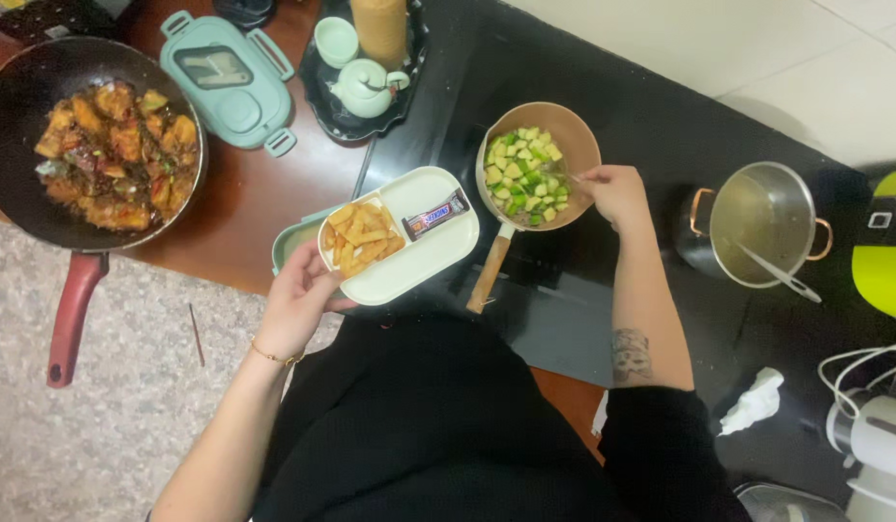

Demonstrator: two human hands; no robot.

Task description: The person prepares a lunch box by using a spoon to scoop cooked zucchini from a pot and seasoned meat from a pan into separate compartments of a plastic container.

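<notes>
Two hands work over a dark bench seen from above. The left hand has its fingers closed on the near edge of a cream divided tray, held just above a pale green box; one compartment holds fried potato sticks, the other a wrapped chocolate bar. The right hand has its fingers pinched shut on a thin utensil that dips into a beige saucepan of diced green vegetables, just beside the tray, its wooden handle pointing toward the person. At far left a black frying pan with a red handle holds browned food in sauce. A mint lunchbox lid lies beside it, near a tea set. Well to the right stands a steel pot.
</notes>
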